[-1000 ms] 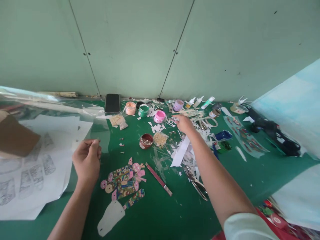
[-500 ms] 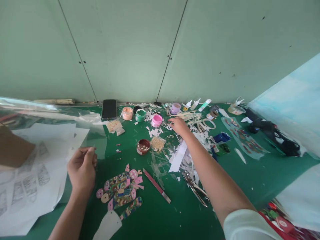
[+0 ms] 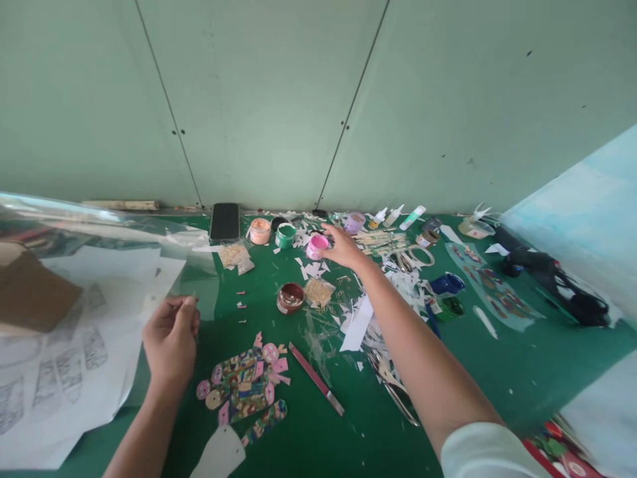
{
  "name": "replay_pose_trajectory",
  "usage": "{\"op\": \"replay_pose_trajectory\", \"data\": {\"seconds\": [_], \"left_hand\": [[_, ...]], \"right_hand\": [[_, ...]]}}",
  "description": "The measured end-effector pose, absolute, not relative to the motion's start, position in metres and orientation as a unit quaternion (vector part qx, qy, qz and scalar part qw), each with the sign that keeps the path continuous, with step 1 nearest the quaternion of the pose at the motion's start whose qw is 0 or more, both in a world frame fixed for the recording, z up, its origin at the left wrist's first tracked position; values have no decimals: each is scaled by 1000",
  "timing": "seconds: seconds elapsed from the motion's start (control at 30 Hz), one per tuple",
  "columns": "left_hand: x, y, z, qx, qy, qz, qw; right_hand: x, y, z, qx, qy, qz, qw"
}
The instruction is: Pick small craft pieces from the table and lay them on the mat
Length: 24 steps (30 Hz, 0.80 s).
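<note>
My right hand (image 3: 343, 245) is at the pink paint jar (image 3: 317, 247), its thumb and fingers apart at the jar's right side. My left hand (image 3: 172, 330) hovers near the paper sheets, thumb and fingertips pinched together; whatever is in the pinch is too small to name. Below it lies a patterned cut-out figure (image 3: 249, 385) with pink round pieces, and a white cut-out piece (image 3: 219, 453). Between the hands are an open brown paint jar (image 3: 290, 299), a bag of small gold rings (image 3: 318, 292) and a pink-handled craft knife (image 3: 316, 378).
White paper scraps (image 3: 358, 325) spread around metal pliers (image 3: 393, 385) and scissors (image 3: 421, 255). A green jar (image 3: 285, 236), a peach jar (image 3: 259, 231) and a phone (image 3: 225, 222) stand by the wall. Printed sheets (image 3: 119, 372) and a cardboard box (image 3: 40, 285) lie left.
My right hand has moved left to the pink jar, its thumb and fingers spreading apart. My left hand stays pinched in nearly the same place. The view has shifted slightly.
</note>
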<state>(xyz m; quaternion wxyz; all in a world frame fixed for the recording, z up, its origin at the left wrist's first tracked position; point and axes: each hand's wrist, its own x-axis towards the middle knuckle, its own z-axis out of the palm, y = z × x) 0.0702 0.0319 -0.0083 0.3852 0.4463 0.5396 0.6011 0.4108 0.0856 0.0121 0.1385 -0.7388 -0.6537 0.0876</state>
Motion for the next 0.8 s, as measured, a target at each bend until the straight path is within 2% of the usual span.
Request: {"op": "replay_pose_trajectory", "data": {"seconds": [0.17,0.4,0.67,0.8], "left_hand": [[70,31,-7,442,538,601,392],[67,31,-9,443,534,601,396],[68,31,-11,447,536,598,393],[67,30,-13,450,536,595,396]], "right_hand": [[403,89,16,-755,-636,123,107],[434,63,31,-792,-595,138,3],[404,108,25,-775,-629,34,45],[390,145,24,-754,-656,27,31]]}}
